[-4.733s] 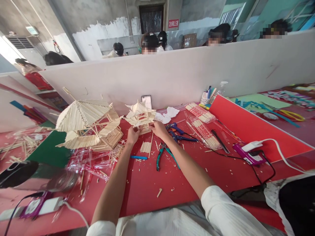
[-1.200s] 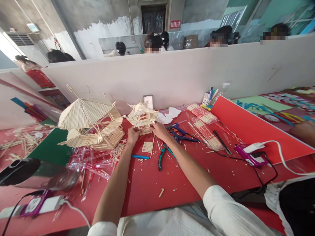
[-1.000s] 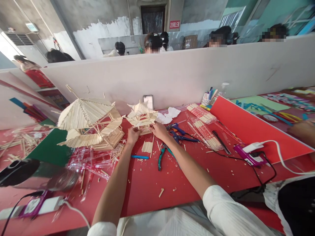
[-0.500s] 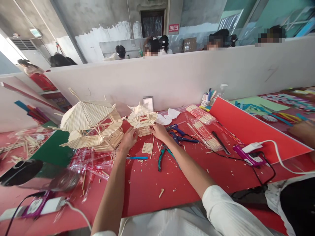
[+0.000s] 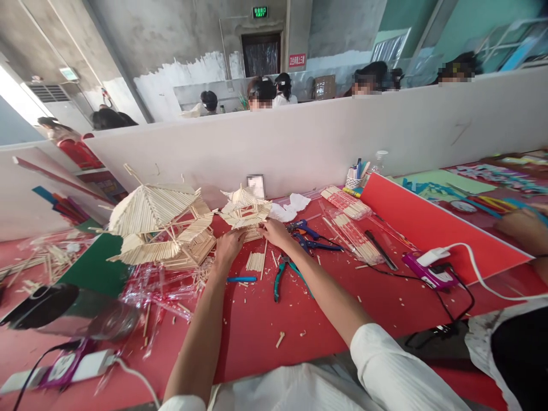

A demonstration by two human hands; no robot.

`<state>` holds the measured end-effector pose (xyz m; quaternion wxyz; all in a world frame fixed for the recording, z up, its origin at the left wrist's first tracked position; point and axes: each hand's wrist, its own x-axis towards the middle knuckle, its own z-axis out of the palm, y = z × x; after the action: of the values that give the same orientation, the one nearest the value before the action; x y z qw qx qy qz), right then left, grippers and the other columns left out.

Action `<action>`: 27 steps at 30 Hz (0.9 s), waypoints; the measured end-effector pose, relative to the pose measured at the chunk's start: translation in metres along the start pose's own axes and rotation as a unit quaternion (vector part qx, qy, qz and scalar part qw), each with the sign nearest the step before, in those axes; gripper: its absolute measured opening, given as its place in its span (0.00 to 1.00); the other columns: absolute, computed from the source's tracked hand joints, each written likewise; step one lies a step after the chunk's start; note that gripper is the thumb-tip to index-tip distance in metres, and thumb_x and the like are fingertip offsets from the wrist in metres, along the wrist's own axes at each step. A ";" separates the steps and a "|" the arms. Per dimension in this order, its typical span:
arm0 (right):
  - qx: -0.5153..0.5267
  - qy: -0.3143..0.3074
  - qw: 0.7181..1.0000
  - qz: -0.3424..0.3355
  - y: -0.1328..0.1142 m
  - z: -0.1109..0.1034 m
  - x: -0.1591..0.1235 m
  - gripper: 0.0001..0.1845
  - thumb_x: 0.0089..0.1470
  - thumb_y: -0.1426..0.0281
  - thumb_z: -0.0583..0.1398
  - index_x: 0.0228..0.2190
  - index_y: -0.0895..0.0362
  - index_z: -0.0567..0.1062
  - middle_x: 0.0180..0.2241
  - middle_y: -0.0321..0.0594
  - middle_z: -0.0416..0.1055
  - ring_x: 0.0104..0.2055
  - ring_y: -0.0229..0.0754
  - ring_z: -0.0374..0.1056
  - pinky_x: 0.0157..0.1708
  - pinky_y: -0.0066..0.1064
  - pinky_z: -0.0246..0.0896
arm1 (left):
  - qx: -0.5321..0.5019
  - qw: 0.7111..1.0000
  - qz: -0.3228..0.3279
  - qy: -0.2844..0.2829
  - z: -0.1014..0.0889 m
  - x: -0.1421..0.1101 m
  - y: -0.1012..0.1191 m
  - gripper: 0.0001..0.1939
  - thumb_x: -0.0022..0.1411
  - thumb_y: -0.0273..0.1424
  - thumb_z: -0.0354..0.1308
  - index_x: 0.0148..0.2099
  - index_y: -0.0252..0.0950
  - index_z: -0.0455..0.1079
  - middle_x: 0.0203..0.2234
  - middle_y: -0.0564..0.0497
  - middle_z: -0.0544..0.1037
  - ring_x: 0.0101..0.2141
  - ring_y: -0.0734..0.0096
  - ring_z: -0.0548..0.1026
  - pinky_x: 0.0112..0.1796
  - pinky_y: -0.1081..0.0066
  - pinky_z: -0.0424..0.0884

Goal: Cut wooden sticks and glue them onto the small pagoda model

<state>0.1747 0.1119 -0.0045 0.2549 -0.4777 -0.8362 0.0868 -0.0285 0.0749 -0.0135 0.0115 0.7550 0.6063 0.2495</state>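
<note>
A small pavilion model (image 5: 245,210) made of thin wooden sticks stands on the red table, its tiered roof upright. My left hand (image 5: 230,246) is closed at its lower front left, fingertips against the base. My right hand (image 5: 274,232) grips the lower right side with the fingers bent. My fingers hide part of the base. Just in front lies a row of short sticks (image 5: 255,262), with a blue pen (image 5: 242,279) nearer me. Green-handled pliers (image 5: 280,278) lie beside my right forearm. A larger stick pavilion (image 5: 156,217) stands to the left.
Blue glue guns (image 5: 309,229) and packs of sticks (image 5: 359,236) lie to the right, before a red board (image 5: 428,228). A bottle (image 5: 89,311) lies at left by plastic wrappers (image 5: 154,291). A grey partition (image 5: 299,137) runs behind. A co-worker's hand (image 5: 522,231) is at far right.
My left hand came away from the small pavilion half a second ago, and is back against its base now. My right hand has stayed at its side. The camera view has tilted up slightly.
</note>
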 end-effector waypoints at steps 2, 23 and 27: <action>0.004 0.002 1.000 -0.001 0.000 0.001 0.000 0.10 0.63 0.67 0.59 0.43 0.57 0.77 0.40 0.45 0.78 0.43 0.45 0.74 0.39 0.28 0.60 | 0.006 1.000 -0.011 -0.003 0.000 0.002 0.002 0.19 0.70 0.39 0.49 0.55 0.43 0.76 0.50 0.42 0.80 0.49 0.55 0.77 0.48 0.65 0.69; 0.005 0.003 1.000 0.019 -0.006 -0.004 0.000 0.13 0.64 0.62 0.59 0.43 0.58 0.78 0.42 0.48 0.79 0.44 0.46 0.74 0.40 0.29 0.61 | 0.023 1.000 -0.015 -0.008 -0.005 0.001 0.008 0.18 0.70 0.37 0.49 0.53 0.43 0.77 0.49 0.43 0.80 0.47 0.56 0.77 0.45 0.67 0.67; -0.007 -0.005 1.000 0.020 -0.004 -0.003 0.000 0.14 0.64 0.62 0.58 0.43 0.57 0.78 0.41 0.48 0.79 0.43 0.46 0.75 0.40 0.28 0.61 | 0.041 0.999 -0.022 -0.007 -0.006 0.001 0.012 0.19 0.69 0.38 0.49 0.56 0.44 0.76 0.49 0.43 0.80 0.44 0.55 0.78 0.42 0.66 0.68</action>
<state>0.1728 0.1096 -0.0001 0.2454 -0.4956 -0.8284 0.0885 -0.0196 0.0704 -0.0039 -0.0092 0.7429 0.6325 0.2188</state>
